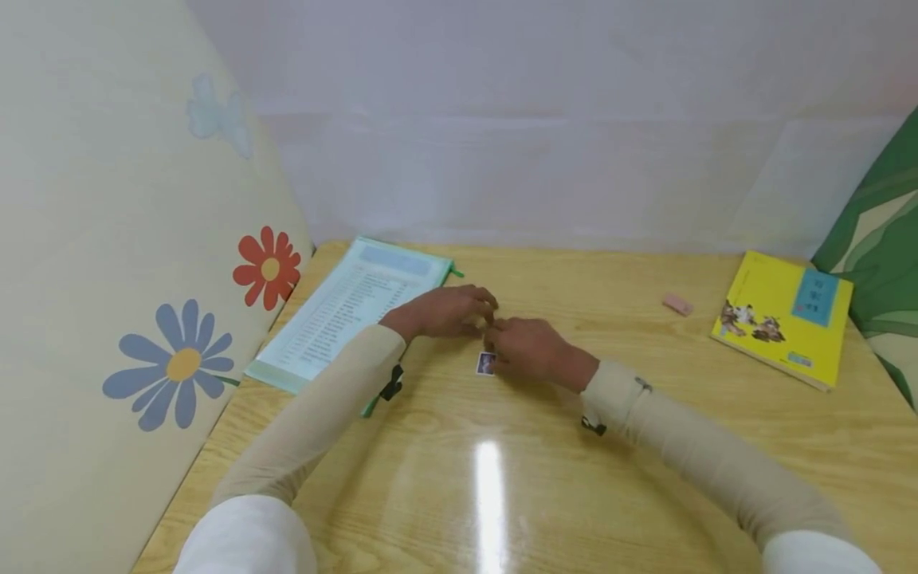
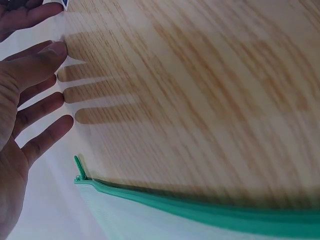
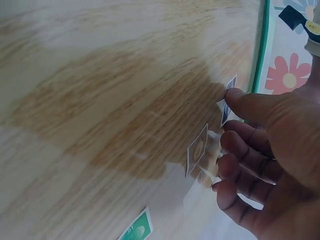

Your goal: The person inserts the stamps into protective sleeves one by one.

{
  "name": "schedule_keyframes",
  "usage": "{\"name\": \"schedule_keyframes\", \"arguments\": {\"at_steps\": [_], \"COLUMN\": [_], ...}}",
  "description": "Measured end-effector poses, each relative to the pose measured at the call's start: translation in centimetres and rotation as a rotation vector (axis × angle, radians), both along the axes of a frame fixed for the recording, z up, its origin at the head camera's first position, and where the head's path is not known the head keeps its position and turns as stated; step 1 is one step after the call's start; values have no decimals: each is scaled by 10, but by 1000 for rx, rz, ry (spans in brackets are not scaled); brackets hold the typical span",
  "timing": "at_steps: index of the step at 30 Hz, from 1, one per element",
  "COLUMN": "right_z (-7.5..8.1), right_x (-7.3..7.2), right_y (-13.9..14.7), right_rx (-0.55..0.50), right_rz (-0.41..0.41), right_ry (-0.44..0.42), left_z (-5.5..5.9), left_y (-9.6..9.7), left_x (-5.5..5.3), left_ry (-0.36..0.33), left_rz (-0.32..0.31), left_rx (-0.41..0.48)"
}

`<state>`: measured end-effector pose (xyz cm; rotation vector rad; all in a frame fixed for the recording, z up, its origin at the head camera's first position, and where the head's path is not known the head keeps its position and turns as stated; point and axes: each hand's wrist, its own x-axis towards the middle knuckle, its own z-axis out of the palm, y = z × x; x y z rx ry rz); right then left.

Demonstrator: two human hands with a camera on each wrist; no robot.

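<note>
In the head view my right hand (image 1: 531,347) is low over the wooden table with a small stamp (image 1: 485,363) at its thumb. The right wrist view shows this white-edged stamp (image 3: 228,107) pinched at the thumb tip, the other fingers curled beneath. Close beside those fingertips is a second stamp (image 3: 197,150) with a clear, shiny film next to it. A green stamp (image 3: 136,228) lies lower down. My left hand (image 1: 448,311) reaches in from the left, near the right fingertips. Its fingers (image 2: 47,140) are spread at the tabletop, holding nothing visible.
A pale document pouch with green zip edging (image 1: 344,311) lies under the left forearm. Toward the right are a pink eraser (image 1: 677,304) and a yellow book (image 1: 785,319). Flower-patterned cloth stands along the left side, and a white sheet (image 1: 545,175) hangs behind the table.
</note>
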<state>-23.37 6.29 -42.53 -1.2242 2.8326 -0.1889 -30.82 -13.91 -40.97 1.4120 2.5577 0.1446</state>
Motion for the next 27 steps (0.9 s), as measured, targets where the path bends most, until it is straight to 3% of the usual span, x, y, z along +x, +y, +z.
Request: {"name": "schedule_keyframes", "arguments": {"at_steps": [14, 16, 23, 27], "right_z": [3, 3, 0, -2], "right_x": [1, 0, -3, -4], "right_y": [-4, -5, -7, -7], "right_rx": [-16, -14, -66, -100], "right_rz": [-73, -86, -117, -114], "right_ry": [-171, -191, -248, -268], "left_z": [1, 2, 1, 2], "left_y": [4, 4, 4, 1], "left_x": [-2, -3, -6, -4], "left_ry": [18, -10, -209, -267], "left_rz": [-18, -2, 112, 142], "left_rx": [-30, -34, -11, 3]}}
